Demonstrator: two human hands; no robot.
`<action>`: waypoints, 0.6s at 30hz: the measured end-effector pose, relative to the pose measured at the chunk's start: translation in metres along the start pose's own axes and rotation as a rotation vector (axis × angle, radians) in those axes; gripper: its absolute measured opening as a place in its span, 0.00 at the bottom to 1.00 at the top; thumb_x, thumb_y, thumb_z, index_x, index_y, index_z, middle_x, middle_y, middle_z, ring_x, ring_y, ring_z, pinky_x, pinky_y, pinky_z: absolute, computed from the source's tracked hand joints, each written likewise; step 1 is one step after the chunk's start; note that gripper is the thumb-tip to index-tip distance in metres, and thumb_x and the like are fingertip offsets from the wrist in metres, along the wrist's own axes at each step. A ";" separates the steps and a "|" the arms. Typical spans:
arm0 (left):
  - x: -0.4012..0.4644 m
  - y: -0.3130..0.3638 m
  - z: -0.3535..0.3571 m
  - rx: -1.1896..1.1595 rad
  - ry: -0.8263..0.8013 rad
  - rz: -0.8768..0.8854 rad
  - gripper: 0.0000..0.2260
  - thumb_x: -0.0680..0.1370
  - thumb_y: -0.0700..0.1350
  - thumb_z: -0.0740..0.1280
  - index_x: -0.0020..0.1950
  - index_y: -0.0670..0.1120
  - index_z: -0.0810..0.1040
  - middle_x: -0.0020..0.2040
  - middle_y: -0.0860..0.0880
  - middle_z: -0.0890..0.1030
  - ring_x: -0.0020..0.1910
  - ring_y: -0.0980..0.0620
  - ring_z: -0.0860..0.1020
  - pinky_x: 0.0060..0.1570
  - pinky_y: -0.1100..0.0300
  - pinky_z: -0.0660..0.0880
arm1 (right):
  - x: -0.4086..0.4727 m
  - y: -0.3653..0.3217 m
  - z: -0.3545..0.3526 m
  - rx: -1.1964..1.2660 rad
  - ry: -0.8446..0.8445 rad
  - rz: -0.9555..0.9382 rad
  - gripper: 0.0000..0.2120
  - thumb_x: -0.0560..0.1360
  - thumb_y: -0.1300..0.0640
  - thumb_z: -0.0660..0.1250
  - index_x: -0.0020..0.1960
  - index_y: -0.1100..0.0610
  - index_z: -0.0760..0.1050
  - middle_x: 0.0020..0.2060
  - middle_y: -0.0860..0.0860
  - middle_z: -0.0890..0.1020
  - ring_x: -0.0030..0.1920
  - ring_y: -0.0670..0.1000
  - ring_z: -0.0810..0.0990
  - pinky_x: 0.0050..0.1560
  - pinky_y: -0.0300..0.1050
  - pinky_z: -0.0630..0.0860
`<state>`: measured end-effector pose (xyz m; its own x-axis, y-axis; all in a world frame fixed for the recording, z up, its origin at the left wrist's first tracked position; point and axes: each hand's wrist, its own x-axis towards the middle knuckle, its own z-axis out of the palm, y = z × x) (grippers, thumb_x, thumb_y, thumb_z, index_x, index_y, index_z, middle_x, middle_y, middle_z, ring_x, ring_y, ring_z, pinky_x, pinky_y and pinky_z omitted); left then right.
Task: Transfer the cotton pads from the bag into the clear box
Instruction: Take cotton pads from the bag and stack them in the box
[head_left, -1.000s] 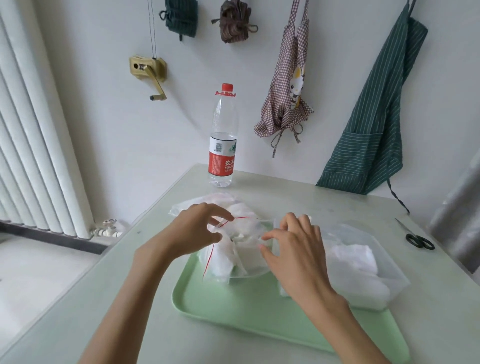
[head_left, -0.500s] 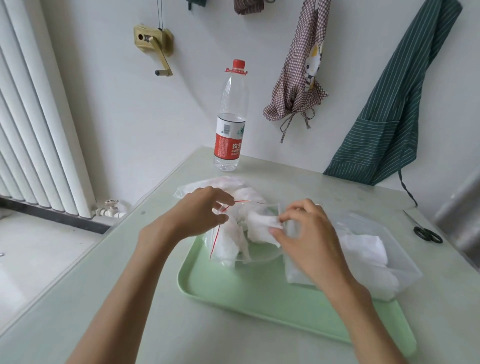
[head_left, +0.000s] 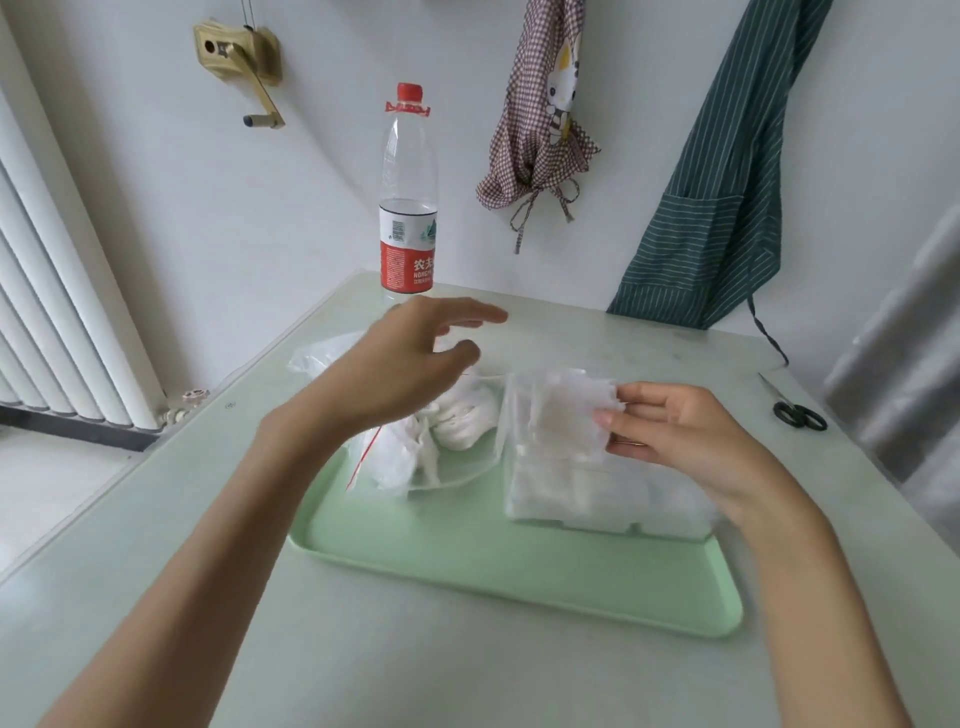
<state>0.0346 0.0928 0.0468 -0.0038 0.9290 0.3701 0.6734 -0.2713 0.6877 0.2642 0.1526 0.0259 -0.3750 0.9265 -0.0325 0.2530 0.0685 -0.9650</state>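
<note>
counter (head_left: 156, 597): pale green, carrying tray | tray (head_left: 519, 577): green, holding bag and clear box | clear box (head_left: 597, 499): right side of tray, pads inside | bag (head_left: 415, 452): left of box, pads inside | left hand (head_left: 410, 358): spread, hovering above bag | right hand (head_left: 675, 436): pinching cotton pad (head_left: 571, 410) over box

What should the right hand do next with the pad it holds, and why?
Probably lower and release it: the right hand pinches a cotton pad just above the clear box, which already holds pads, while the left hand hovers open over the bag.
</note>
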 end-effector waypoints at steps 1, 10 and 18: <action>0.005 0.005 0.009 -0.006 -0.106 0.004 0.17 0.78 0.39 0.61 0.66 0.50 0.74 0.64 0.57 0.75 0.65 0.62 0.71 0.66 0.66 0.64 | 0.002 0.004 -0.003 -0.003 0.017 0.013 0.06 0.73 0.65 0.70 0.44 0.54 0.78 0.37 0.49 0.84 0.37 0.46 0.83 0.40 0.32 0.79; 0.059 0.011 0.060 0.654 -0.437 0.074 0.15 0.78 0.54 0.63 0.64 0.55 0.72 0.58 0.59 0.78 0.58 0.57 0.73 0.56 0.59 0.62 | 0.023 0.034 -0.006 -0.225 0.145 -0.056 0.06 0.73 0.58 0.70 0.48 0.49 0.77 0.43 0.52 0.84 0.46 0.49 0.81 0.43 0.36 0.73; 0.065 0.009 0.069 0.785 -0.464 0.194 0.12 0.79 0.53 0.61 0.62 0.55 0.75 0.56 0.57 0.79 0.59 0.58 0.70 0.53 0.61 0.58 | 0.026 0.037 -0.001 -0.342 0.136 -0.016 0.06 0.73 0.56 0.68 0.45 0.48 0.72 0.38 0.45 0.83 0.48 0.48 0.79 0.44 0.42 0.71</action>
<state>0.0916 0.1684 0.0335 0.3430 0.9388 0.0311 0.9389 -0.3416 -0.0418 0.2653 0.1794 -0.0105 -0.2649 0.9635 0.0386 0.5403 0.1815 -0.8216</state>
